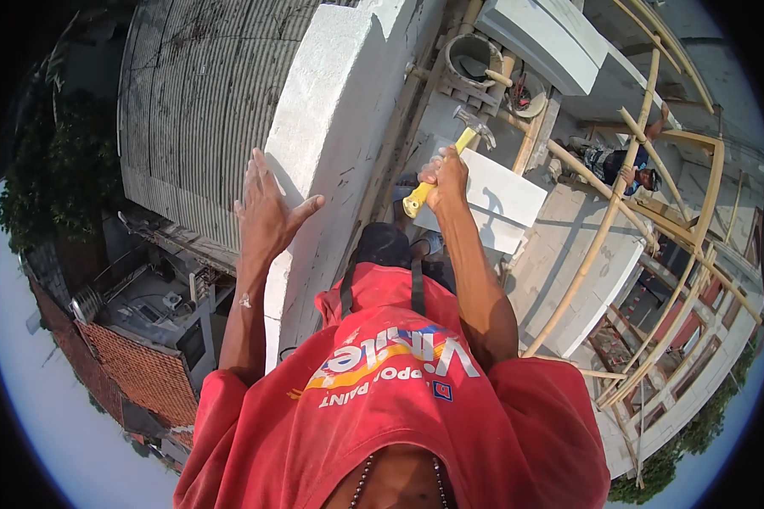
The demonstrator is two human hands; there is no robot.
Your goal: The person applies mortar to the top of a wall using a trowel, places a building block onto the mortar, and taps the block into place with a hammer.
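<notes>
My left hand has its fingers spread and holds nothing. It is at the outer edge of a white block wall, thumb over the top face; whether the palm presses on the blocks I cannot tell. In my right hand is a claw hammer with a yellow handle, gripped around the middle. The hammer's metal head points away from me, toward the far right. Below and beside it lie white blocks, with the shadow of my hand and hammer on them.
Beyond the hammer stand a mortar bucket and a tub with tools. Bamboo scaffold poles cross the right side, where another person is among them. Left of the wall, a corrugated roof lies lower down.
</notes>
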